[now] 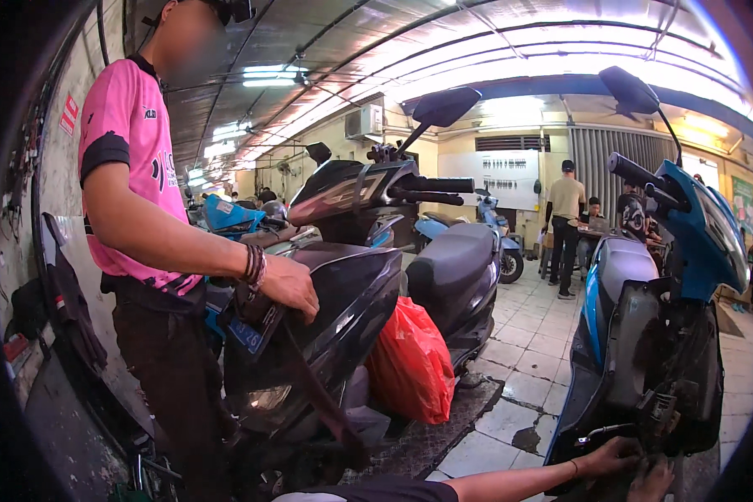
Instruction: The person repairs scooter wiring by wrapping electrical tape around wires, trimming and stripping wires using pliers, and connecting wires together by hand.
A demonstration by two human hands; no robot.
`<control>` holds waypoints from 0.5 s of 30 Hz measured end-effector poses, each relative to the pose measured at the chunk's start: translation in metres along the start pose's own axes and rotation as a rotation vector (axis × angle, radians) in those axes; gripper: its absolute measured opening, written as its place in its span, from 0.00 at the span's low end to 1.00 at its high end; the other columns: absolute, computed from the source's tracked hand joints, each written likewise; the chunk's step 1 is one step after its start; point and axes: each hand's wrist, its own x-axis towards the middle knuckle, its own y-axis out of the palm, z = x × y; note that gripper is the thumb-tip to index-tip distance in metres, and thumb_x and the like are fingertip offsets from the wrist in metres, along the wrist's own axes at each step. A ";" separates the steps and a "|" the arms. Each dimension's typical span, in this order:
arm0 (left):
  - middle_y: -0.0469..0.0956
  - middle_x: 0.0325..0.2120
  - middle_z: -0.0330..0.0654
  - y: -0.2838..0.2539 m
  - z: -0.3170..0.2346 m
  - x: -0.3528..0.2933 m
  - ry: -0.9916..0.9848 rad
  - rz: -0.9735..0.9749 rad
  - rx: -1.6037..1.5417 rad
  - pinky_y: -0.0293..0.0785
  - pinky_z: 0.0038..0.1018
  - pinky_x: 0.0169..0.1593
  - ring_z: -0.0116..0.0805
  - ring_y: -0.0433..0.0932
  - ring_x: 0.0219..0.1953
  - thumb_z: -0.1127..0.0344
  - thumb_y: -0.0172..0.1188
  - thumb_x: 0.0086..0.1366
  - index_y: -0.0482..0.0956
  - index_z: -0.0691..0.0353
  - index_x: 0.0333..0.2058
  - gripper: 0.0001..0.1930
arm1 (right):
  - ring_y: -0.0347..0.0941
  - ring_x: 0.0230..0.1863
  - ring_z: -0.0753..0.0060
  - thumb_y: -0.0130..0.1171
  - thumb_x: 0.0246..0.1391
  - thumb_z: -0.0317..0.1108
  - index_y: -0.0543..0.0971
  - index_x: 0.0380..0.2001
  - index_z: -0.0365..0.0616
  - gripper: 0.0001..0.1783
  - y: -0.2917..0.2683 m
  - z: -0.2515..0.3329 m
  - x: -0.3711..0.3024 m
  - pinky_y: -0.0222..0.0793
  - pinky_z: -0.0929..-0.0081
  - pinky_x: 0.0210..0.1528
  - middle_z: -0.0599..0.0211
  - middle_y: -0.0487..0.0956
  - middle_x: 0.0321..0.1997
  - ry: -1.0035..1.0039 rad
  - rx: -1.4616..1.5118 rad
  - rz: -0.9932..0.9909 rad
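My left hand [609,457] reaches in from the lower edge to the bottom of a blue scooter [718,226], a thin band on its wrist. Its fingers are curled against the dark underside; what they grip is hidden. Just right of it and lower, my right hand [651,479] is raised to the same spot with fingers bent together. Anything between those fingers is too small to make out. The scooter's front cover is off, baring a dark inner panel [644,343] and a spring-like metal part [663,410] above my hands. A thin metal lever [601,432] sits beside my left hand.
On the left, a person in a pink shirt [155,167] rests a hand on a black scooter [318,301]. A red plastic bag [414,364] hangs at that scooter's side. White floor tiles [510,414] lie between both scooters. Farther back are other people and a light-blue scooter [489,219].
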 end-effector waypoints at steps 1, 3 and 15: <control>0.68 0.60 0.53 0.001 0.001 0.001 0.019 -0.008 0.024 0.62 0.34 0.67 0.38 0.67 0.62 0.50 0.61 0.68 0.62 0.70 0.63 0.35 | 0.70 0.58 0.40 0.51 0.63 0.47 0.80 0.47 0.41 0.21 0.001 0.002 -0.001 0.65 0.46 0.59 0.46 0.78 0.52 -0.016 -0.095 -0.076; 0.68 0.60 0.53 0.005 0.005 0.002 0.044 -0.006 0.043 0.63 0.34 0.66 0.38 0.67 0.62 0.50 0.61 0.69 0.63 0.70 0.62 0.34 | 0.71 0.57 0.40 0.51 0.64 0.48 0.80 0.47 0.42 0.22 0.002 0.004 -0.001 0.65 0.46 0.59 0.45 0.78 0.52 -0.025 -0.200 -0.157; 0.74 0.57 0.47 -0.015 -0.009 0.012 0.280 0.085 0.019 0.65 0.34 0.64 0.34 0.70 0.60 0.57 0.60 0.70 0.72 0.65 0.59 0.25 | 0.74 0.48 0.37 0.51 0.63 0.43 0.79 0.45 0.38 0.19 0.005 0.004 0.007 0.68 0.46 0.52 0.42 0.80 0.45 -0.113 0.073 -0.189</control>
